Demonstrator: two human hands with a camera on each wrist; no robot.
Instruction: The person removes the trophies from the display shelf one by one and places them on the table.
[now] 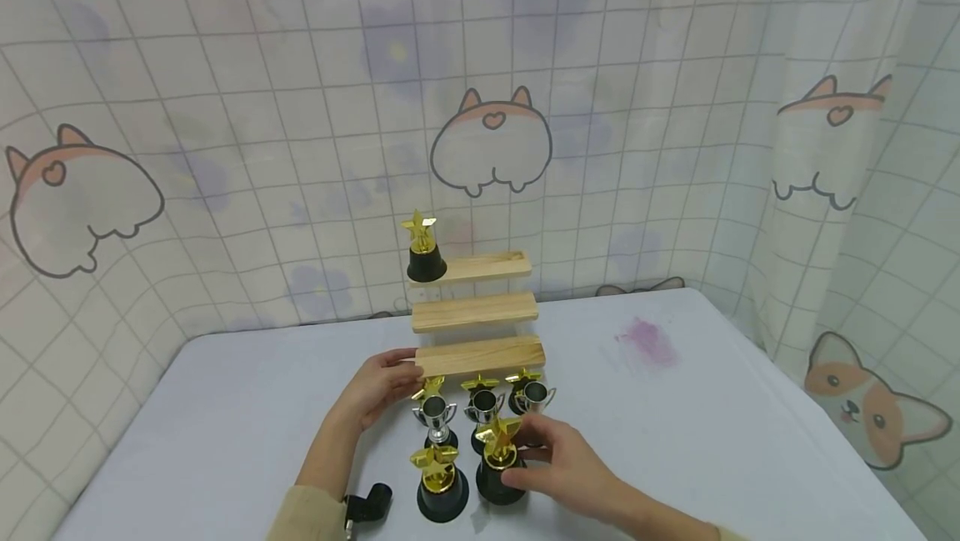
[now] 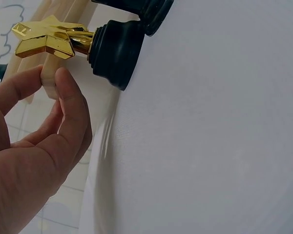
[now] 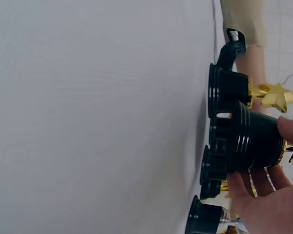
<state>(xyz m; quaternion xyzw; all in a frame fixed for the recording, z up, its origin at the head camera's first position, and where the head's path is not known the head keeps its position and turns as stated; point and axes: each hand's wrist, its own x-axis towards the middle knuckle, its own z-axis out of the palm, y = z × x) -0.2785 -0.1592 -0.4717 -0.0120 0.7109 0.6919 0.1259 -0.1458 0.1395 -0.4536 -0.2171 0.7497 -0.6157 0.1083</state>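
At front of tabletop (image 1: pixel 675 408), right hand (image 1: pixel 570 462) curled round black base of star trophy (image 1: pixel 498 462), packed close among other trophies (image 1: pixel 438 483); easy to knock a neighbour over when lifting. Left hand (image 1: pixel 378 387) relaxed against lowest wooden step (image 1: pixel 480 355), perhaps steadying; could shift if pushed.

Glossy gold star trophy (image 1: pixel 498 458) on ribbed black plastic base; matt bare-wood shelves (image 1: pixel 480 355); smooth white tablecloth (image 1: pixel 675 416).
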